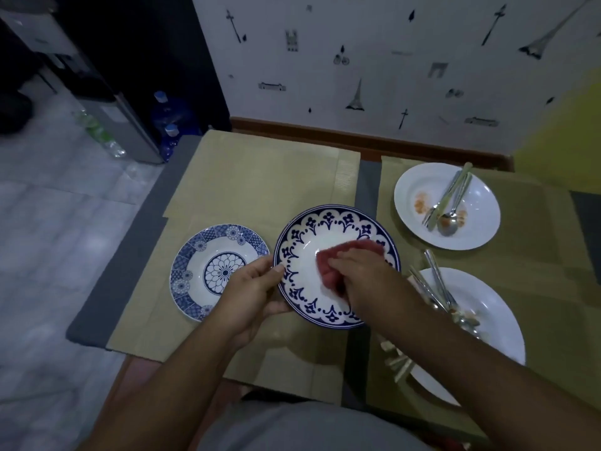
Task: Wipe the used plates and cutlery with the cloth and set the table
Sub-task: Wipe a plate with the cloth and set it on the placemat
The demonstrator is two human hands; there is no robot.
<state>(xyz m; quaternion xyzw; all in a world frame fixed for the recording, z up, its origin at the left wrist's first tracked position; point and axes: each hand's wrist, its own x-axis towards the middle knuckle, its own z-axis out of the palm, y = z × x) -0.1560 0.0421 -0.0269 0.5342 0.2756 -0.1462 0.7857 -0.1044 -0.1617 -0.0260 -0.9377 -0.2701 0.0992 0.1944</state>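
My left hand (252,292) grips the left rim of a white plate with a dark blue floral border (302,236), held slightly tilted above the placemats. My right hand (362,271) presses a red cloth (353,250) against the inside of that plate. A second blue-and-white patterned plate (195,271) lies flat to the left. At the back right a white plate (419,187) with orange food stains holds a fork and spoon (450,203). A nearer white plate (484,307) on the right carries soiled cutlery (437,288), partly hidden by my right forearm.
Tan placemats (260,177) cover a grey table (130,255) that stands against a patterned wall. Blue water bottles (169,125) and a grey appliance (110,102) stand on the tiled floor at the left. Small pale pieces (398,362) lie by the near plate.
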